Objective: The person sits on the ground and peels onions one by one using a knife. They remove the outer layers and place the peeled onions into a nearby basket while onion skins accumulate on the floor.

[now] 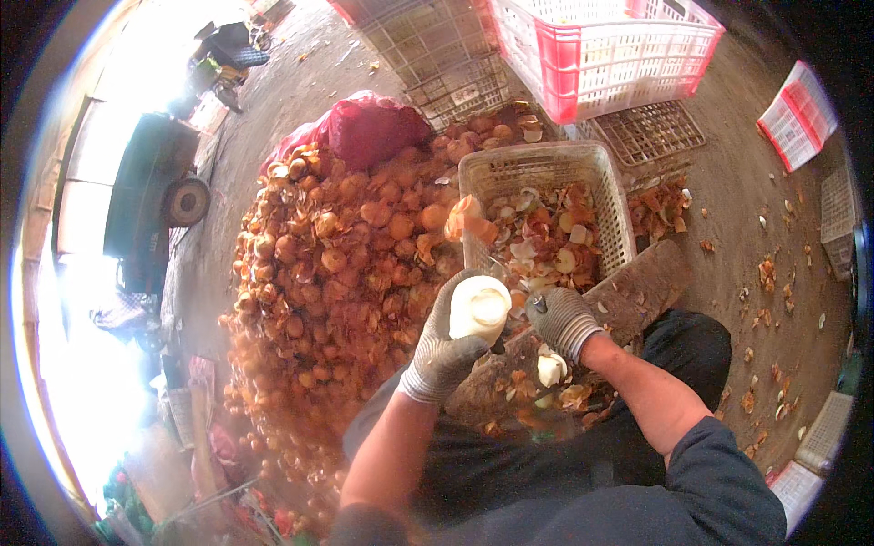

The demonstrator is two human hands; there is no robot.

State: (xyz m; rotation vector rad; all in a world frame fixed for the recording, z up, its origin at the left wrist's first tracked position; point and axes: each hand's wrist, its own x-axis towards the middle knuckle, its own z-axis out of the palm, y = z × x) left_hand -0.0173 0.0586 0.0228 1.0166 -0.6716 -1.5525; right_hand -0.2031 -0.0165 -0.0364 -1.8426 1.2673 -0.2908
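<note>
My left hand [440, 351], in a grey knitted glove, holds a peeled white onion [480, 310] above a wooden board [635, 290]. My right hand [561, 321], gloved alike, is closed just right of the onion; a small dark metal piece shows at its fingers, too little visible to name. Beyond my hands, a plastic crate [618, 205] contains onion skins and trimmings [539, 232]. Orange-brown onion skin [470, 220] appears at the crate's left edge. A pale peeled onion piece [552, 368] lies below my right hand among loose skins.
A large heap of unpeeled onions [334, 259] spreads at left, with a red mesh sack [375, 130] at its far side. A white and pink crate [614, 65] stands beyond the trimmings crate, near stacked crates [444, 54]. Skin scraps [767, 273] litter the floor at right.
</note>
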